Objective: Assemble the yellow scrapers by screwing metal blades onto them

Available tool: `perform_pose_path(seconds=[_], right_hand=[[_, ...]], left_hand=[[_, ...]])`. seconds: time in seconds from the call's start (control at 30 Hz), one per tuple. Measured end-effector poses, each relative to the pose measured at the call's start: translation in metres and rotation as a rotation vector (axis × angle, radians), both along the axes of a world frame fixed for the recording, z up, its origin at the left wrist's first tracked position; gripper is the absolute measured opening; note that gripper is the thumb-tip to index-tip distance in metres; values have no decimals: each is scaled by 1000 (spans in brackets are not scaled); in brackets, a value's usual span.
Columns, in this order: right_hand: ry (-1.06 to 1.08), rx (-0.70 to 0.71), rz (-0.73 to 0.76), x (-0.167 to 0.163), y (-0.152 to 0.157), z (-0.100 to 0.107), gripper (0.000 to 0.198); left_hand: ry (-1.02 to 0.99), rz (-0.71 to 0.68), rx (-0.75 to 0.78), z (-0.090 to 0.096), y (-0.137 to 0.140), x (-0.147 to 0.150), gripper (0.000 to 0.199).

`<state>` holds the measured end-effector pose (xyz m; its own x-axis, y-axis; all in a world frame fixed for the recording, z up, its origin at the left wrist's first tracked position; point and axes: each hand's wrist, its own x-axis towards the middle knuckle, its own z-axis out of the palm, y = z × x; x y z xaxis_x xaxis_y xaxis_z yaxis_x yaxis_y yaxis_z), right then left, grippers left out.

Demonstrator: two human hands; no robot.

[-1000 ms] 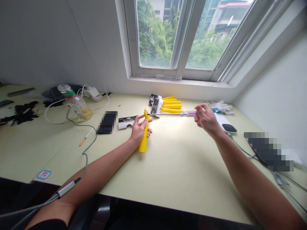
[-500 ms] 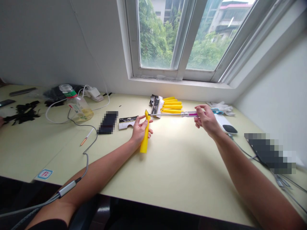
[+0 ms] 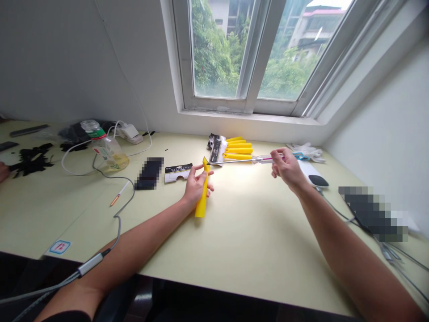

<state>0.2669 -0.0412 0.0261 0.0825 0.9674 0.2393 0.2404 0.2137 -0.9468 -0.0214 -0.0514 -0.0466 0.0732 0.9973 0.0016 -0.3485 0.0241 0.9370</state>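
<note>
My left hand (image 3: 196, 185) is closed around a yellow-handled tool (image 3: 201, 205), upright with its slanted, dark-tipped head at the top. I cannot make out the tool's exact kind. In my right hand (image 3: 286, 165) is a screwdriver (image 3: 234, 162) with a clear and purple handle, held nearly level. Its shaft points left, and the tip meets the tool's head, apparently at a screw too small to see. Beyond the shaft lie several similar yellow-handled tools (image 3: 238, 150) beside black-and-white packaging (image 3: 217, 150). A flat black-and-white card (image 3: 177, 173) lies just left of my left hand.
On the left are a dark blurred phone-like slab (image 3: 149, 173), a cigarette (image 3: 119, 194), a bottle (image 3: 114, 154), cables and black scraps (image 3: 33, 158). Another person's hand (image 3: 3, 171) shows at the left edge. White gloves (image 3: 310, 152) and a white device (image 3: 313, 173) lie right.
The whole view has shifted slightly. My right fingers have moved a little on the screwdriver handle, and its purple part looks turned. The tip stays at the yellow tool's head.
</note>
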Motion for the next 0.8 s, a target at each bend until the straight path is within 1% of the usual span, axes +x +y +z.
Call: perform_pose_path(seconds=[0.1,0.13,0.2,0.23,0.27,0.33,0.37,0.47,0.5,0.53,0.63,0.73,0.8], right_hand=[[17,-6,103,-1,-1,1,54],[17,3,113,-1,-1,2,54],[7,33,69,-1,-2,3,41],[4,36,57,-1,-3,4,38],[8,37,66,-1,-3,4,38],[21,44,119,-1,-3,5,46],[19,51,123,-1,-3,5,49],[-16,69,-1,0,-2,4,39],[-19,64,-23,1,-2,4,39],[-15,56,-11,2,-2,5,40],[-40,17,106,4,-2,5,54],[-114,1,41,6,-2,6,45],[-111,-2,48,7,-2,7,49]], left_hand=[[10,20,-11,-1,1,0,46],[13,24,-14,-1,1,0,46],[21,23,-8,-2,1,0,46],[25,23,-2,-2,1,0,46],[30,25,1,-2,1,0,46],[41,28,-1,-2,0,1,46],[48,25,-2,-1,0,1,46],[67,3,22,-1,-2,2,45],[71,-2,30,0,-3,3,45],[73,-3,33,0,-3,3,46],[78,8,13,0,-4,4,48],[80,4,11,0,-4,4,49],[82,1,7,0,-4,4,50]])
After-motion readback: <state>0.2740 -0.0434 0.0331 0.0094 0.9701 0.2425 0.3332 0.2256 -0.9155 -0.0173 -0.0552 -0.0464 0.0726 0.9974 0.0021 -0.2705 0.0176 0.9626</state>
